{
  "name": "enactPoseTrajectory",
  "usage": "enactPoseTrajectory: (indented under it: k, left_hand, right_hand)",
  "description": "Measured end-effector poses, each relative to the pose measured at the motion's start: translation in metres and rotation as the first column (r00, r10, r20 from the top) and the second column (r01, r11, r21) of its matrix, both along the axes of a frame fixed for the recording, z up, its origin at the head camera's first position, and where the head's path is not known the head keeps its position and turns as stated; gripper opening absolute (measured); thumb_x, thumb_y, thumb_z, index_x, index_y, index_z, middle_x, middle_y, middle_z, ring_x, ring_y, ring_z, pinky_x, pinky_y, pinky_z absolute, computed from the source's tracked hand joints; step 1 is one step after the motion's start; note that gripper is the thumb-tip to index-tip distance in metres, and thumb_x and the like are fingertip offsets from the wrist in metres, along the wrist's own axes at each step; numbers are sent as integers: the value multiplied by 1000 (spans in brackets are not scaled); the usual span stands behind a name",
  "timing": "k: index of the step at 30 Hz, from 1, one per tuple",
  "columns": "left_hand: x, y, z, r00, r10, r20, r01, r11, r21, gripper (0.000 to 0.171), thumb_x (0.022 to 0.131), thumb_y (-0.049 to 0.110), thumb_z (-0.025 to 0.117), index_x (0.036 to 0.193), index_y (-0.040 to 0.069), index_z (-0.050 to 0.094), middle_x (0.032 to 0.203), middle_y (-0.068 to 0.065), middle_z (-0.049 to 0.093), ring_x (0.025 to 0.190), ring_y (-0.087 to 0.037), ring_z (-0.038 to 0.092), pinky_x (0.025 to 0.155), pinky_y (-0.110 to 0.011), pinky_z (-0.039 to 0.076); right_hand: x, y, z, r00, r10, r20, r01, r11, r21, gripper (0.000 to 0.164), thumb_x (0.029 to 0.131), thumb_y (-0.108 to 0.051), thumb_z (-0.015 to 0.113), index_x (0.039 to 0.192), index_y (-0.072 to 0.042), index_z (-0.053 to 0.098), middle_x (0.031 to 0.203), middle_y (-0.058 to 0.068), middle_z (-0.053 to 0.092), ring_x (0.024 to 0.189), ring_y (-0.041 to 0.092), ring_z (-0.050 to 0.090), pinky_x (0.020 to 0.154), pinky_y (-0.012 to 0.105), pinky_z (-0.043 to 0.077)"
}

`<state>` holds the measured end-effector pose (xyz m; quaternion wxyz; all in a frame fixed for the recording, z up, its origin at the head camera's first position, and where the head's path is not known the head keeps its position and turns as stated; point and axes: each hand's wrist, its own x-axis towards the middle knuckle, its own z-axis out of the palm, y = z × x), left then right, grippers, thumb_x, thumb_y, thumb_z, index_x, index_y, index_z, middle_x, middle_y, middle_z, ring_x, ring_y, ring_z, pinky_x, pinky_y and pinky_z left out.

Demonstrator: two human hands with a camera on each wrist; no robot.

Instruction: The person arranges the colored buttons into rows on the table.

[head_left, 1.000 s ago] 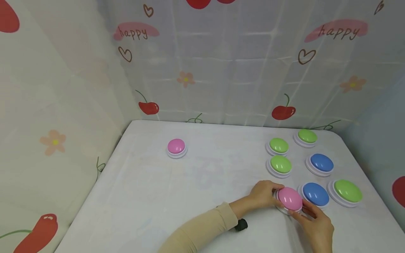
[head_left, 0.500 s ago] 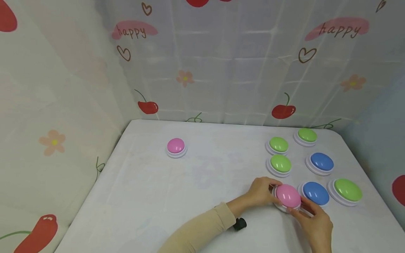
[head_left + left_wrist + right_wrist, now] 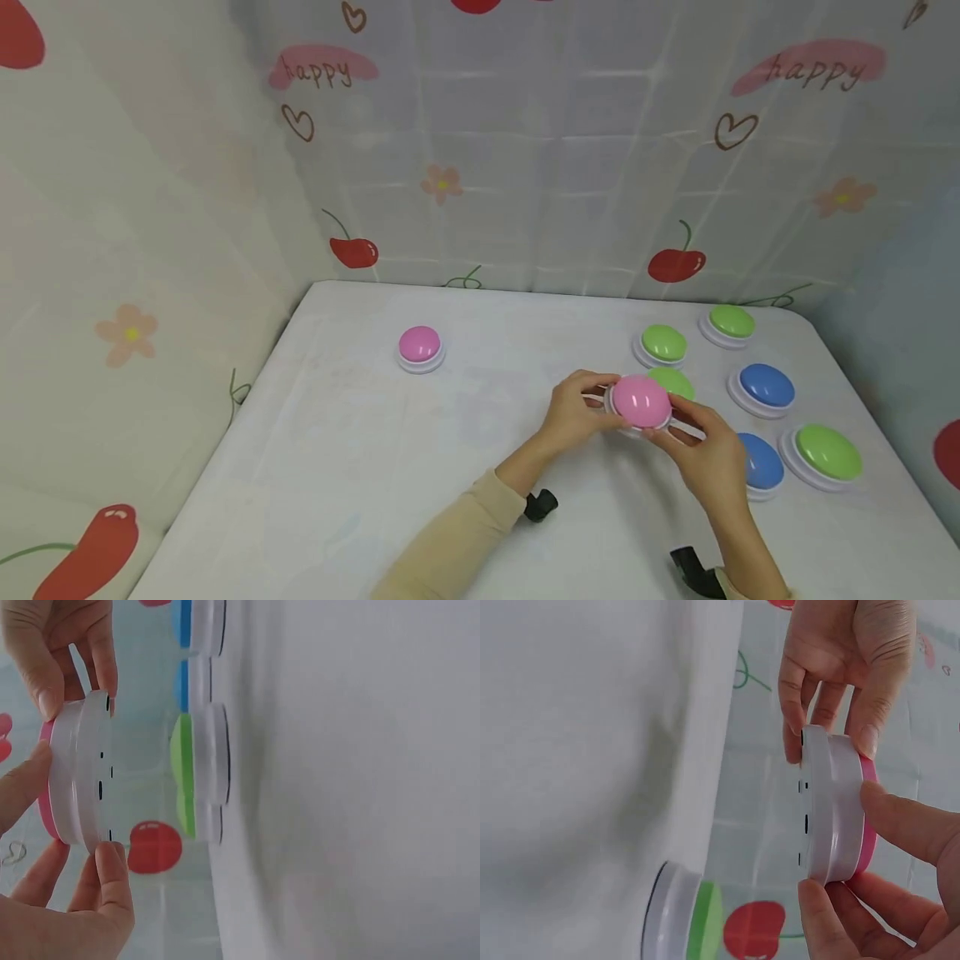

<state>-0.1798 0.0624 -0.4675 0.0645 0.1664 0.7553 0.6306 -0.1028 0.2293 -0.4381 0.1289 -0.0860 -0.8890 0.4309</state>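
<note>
Both hands hold one pink push button point(image 3: 641, 402) with a round white base, raised off the table. In the head view my left hand point(image 3: 576, 414) grips its left rim, thumb at the near side. My right hand point(image 3: 708, 454) pinches the opposite rim. The left wrist view has the white base point(image 3: 82, 776) edge-on, fingertips along its rim and a gap between it and the tabletop. Small dark marks dot the underside in both wrist views. Behind the held button, a green button point(image 3: 672, 382) is partly covered. My right hand overlaps a blue button point(image 3: 765, 462).
A second pink button point(image 3: 420, 345) stands alone at the back left of the white table point(image 3: 337, 467). More green buttons point(image 3: 663, 342) and another blue button point(image 3: 767, 385) sit at the right. Patterned curtains point(image 3: 525, 167) enclose the table. Black wrist mounts point(image 3: 542, 505) show below the hands.
Both hands have lifted the pink button from beside the near blue one and carried it up and to the left. The other buttons stay put.
</note>
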Motion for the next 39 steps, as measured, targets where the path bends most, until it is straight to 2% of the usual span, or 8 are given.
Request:
enactPoseTrajectory:
  k: [5,7,11,19,24,27,32,39]
  left_hand:
    - [-14,-30,10,994,110,-20,-110,994,7,55,72,10,87,124,11,67,120,-3,62,103,-8,59,92,-30,56]
    - [-20,-42,12,988,150,-35,-150,989,12,56,72,10,86,124,10,67,121,-5,62,106,-13,60,94,-35,56]
    - [-32,-66,13,972,225,-67,-223,974,38,56,73,10,86,125,6,66,123,-9,63,109,-22,61,96,-42,55]
    - [-53,-109,2,929,354,-106,-352,935,42,56,74,10,85,126,2,65,126,-14,65,114,-28,62,97,-40,54]
    - [-61,-132,-10,906,415,-83,-413,910,38,54,74,5,83,125,-1,64,125,-19,65,113,-32,64,95,-38,55]
    - [-63,-142,-15,899,436,-47,-435,900,21,54,75,4,82,125,-1,64,125,-21,65,111,-33,65,93,-37,56]
    - [-65,-154,-21,888,460,9,-460,887,-34,54,77,6,81,128,1,63,127,-20,64,110,-33,66,91,-34,56]
    - [-67,-159,-27,871,491,-4,-489,866,-102,53,78,6,80,126,-4,61,127,-23,62,112,-33,66,90,-34,57]
  right_hand:
    - [-34,-23,6,992,119,-52,-121,992,-32,60,80,-9,80,134,0,56,127,20,59,116,36,60,86,29,53]
    - [-49,-34,6,986,152,-64,-156,986,-53,60,79,-7,80,134,0,56,128,20,59,117,36,59,87,35,52]
    - [-76,-56,4,974,212,-83,-219,973,-76,61,78,-7,82,133,1,57,130,20,59,118,35,59,89,39,54]
    - [-120,-101,-2,956,288,-54,-293,944,-153,60,78,-10,83,132,0,58,131,19,60,120,34,58,94,41,55]
    - [-140,-126,-13,945,328,-1,-323,930,-177,59,78,-8,82,131,0,59,130,20,60,120,33,59,95,39,55]
    - [-149,-137,-21,935,353,21,-344,923,-175,58,77,-6,82,130,1,59,130,20,60,119,33,59,94,37,55]
    - [-160,-151,-30,922,380,70,-364,915,-173,56,78,-7,81,129,-1,61,129,19,62,119,35,61,92,42,56]
    - [-171,-158,-44,906,398,141,-364,906,-218,55,78,-9,81,129,-3,62,130,16,64,120,33,61,97,44,54]
